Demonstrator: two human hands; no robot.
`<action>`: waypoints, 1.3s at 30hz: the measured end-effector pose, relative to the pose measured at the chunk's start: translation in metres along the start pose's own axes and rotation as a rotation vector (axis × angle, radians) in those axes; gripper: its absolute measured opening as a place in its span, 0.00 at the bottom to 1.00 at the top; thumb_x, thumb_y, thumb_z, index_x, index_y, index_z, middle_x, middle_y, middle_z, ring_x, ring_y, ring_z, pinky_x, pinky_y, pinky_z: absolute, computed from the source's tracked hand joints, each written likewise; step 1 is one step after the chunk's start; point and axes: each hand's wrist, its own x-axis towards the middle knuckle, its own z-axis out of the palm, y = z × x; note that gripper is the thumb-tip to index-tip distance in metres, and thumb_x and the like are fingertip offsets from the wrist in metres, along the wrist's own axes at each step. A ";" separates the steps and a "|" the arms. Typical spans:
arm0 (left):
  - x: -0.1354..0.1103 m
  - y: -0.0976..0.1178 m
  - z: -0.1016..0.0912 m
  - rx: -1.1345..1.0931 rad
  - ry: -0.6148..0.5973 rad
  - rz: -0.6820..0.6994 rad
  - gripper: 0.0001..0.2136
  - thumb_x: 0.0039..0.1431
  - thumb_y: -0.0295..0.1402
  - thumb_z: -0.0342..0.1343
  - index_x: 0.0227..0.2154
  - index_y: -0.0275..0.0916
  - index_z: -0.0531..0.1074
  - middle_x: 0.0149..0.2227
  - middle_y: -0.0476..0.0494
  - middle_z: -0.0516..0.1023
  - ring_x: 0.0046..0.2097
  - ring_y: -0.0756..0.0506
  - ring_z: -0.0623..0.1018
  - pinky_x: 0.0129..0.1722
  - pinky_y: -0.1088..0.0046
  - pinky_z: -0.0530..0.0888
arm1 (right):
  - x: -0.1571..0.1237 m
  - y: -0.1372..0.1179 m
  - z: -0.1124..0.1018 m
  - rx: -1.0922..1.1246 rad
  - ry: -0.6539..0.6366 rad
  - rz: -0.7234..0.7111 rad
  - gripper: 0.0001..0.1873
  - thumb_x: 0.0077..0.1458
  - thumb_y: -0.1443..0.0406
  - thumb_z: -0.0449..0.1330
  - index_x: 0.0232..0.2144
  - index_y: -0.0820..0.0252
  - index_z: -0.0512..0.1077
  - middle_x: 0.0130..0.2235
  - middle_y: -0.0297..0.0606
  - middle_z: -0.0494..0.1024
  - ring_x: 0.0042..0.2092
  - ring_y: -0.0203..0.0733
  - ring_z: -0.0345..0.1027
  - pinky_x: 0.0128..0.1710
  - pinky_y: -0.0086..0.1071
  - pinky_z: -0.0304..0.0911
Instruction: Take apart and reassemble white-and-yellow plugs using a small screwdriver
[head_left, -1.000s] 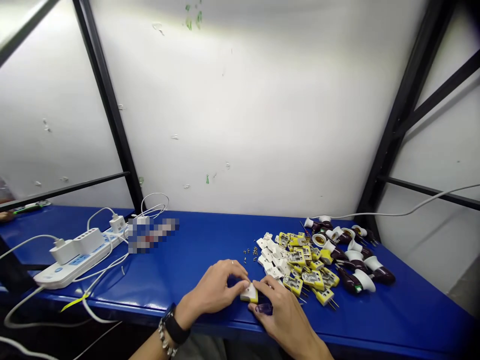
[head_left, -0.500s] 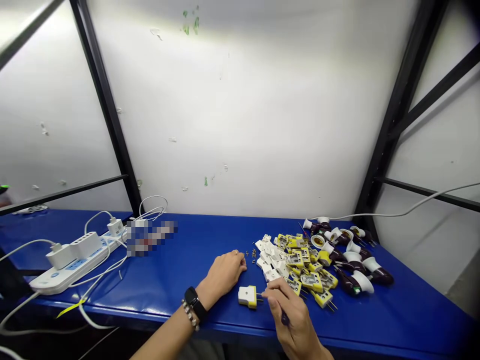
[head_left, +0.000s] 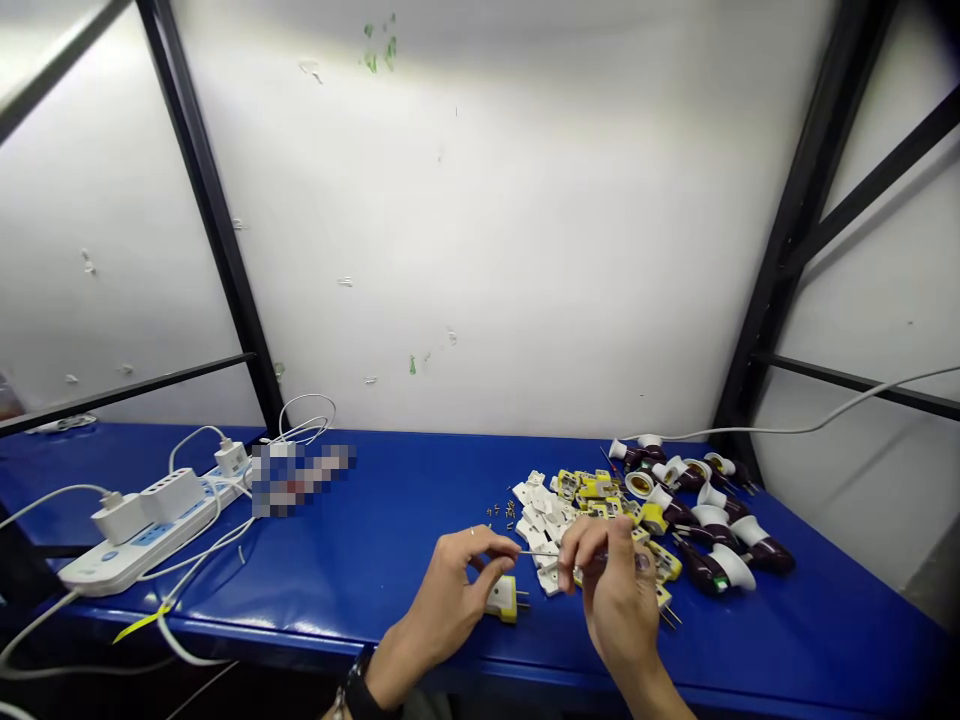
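Note:
My right hand (head_left: 619,590) is closed around a screwdriver (head_left: 540,553), its thin metal shaft pointing left. At the shaft's tip, my left hand (head_left: 454,590) pinches with thumb and forefinger; whatever is between them is too small to make out. Just below these fingertips a white and yellow two-pin plug (head_left: 508,603) lies on the blue table, partly covered by my left hand. Several small brass-coloured screws (head_left: 510,512) are scattered beyond the hands. White plug covers (head_left: 541,510) form a pile beside yellow plug halves (head_left: 596,487), partly hidden behind my right hand.
Dark lamp holders with white collars (head_left: 712,517) are heaped on the right of the blue table (head_left: 405,490). On the left lies a power strip (head_left: 112,565) with chargers and white cables. A white panel (head_left: 525,250) and black frame posts (head_left: 217,230) stand behind.
My left hand has moved from beside the screws back toward the plug, its fingers now pinching at the screwdriver's tip. My right hand has lifted and turned, raising the screwdriver off the plug.

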 end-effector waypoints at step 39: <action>-0.008 0.000 -0.012 0.235 0.131 0.150 0.06 0.59 0.29 0.63 0.38 0.46 0.82 0.31 0.49 0.84 0.31 0.48 0.79 0.31 0.75 0.73 | 0.013 -0.004 0.019 0.025 -0.118 0.129 0.32 0.58 0.44 0.60 0.15 0.60 0.66 0.18 0.33 0.70 0.14 0.31 0.61 0.11 0.24 0.55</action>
